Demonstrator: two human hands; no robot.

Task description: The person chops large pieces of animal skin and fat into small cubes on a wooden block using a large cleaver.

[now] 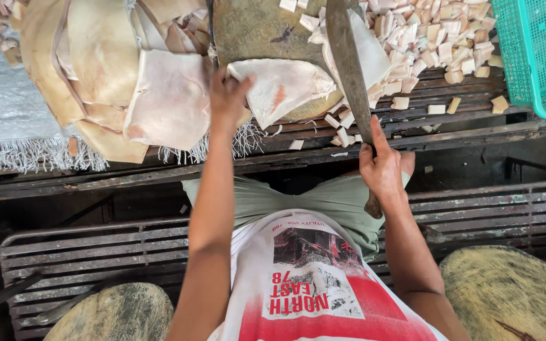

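The left hand rests with its fingers curled down on the edge of a pale, flat sheet of raw hide lying across the round, worn wooden chopping block. The right hand is closed tight around the handle of a long, broad-bladed steel cleaver, whose blade lies over the block. A stack of large pale hide sheets sits just left of the block, a heap of small cut squares to its right, beside a green plastic basket.
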